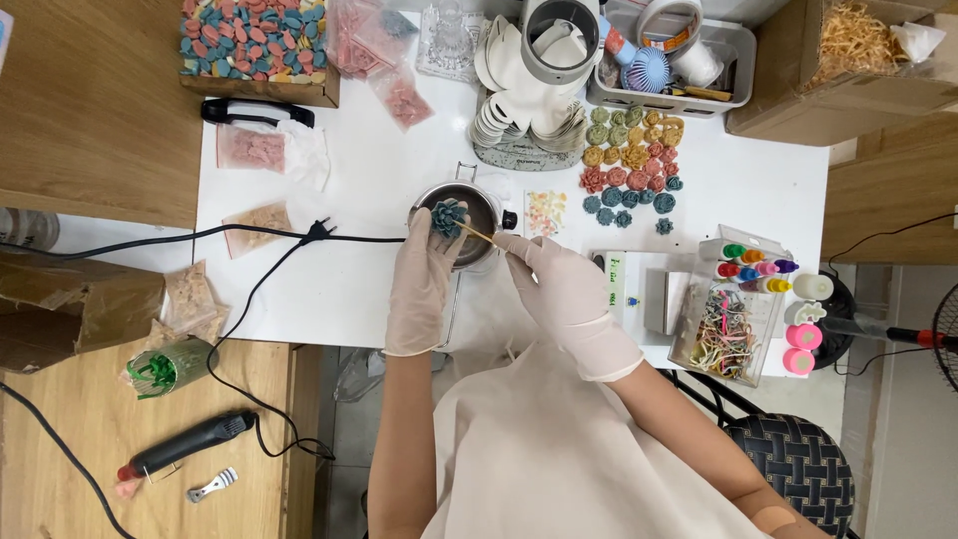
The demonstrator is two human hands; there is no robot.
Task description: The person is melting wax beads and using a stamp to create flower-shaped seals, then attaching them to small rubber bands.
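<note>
- The left hand (421, 284), in a pale glove, has its grip clamped on a teal flower (448, 217), fingers wrapped round its lower half.
- The flower sits over the metal pot (481, 205) at the middle of the white table (349, 289); whether it touches the pot cannot be told.
- The right hand (559, 284), also gloved, pinches a thin stick (477, 235); its grip is closed on the stick's near end, and the tip points at 10 o'clock toward the flower, reaching its edge.
- At 2 o'clock from the pot, a cluster of finished flowers (631, 160) in green, yellow, red and teal lies on the table.
- At 12 o'clock stands a stack of white spoons (519, 100).
- At 3 o'clock, a clear box (733, 314) holds small bottles and bands.
- At 9 o'clock, a black cable (249, 236) runs across the table to the pot.
- At 11 o'clock, a tray of coloured pieces (254, 40) rests near the table's far edge.
</note>
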